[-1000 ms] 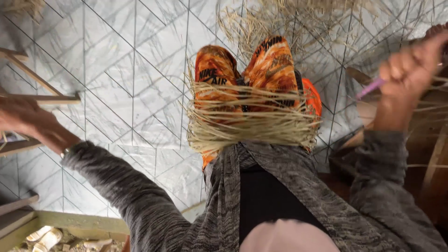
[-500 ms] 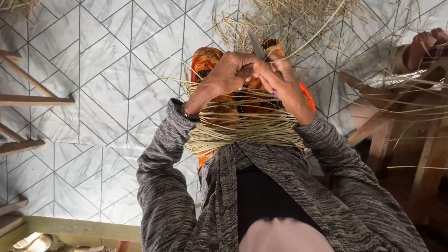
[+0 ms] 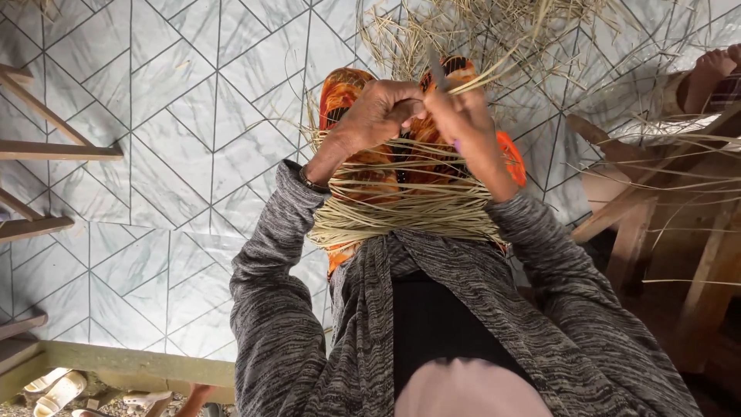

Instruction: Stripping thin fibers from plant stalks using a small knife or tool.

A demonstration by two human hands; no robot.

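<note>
Splitting a straw strand over the lap.

The left hand [image 3: 378, 116] is closed in a pinch on a straw strand [image 3: 494, 66]; the right hand [image 3: 463, 123] is closed on what appears to be a small blade [image 3: 437, 71]. The strand is best kept taut above the straw bundle [image 3: 401, 216] across the knees, the blade drawn away from the fingers.
</note>
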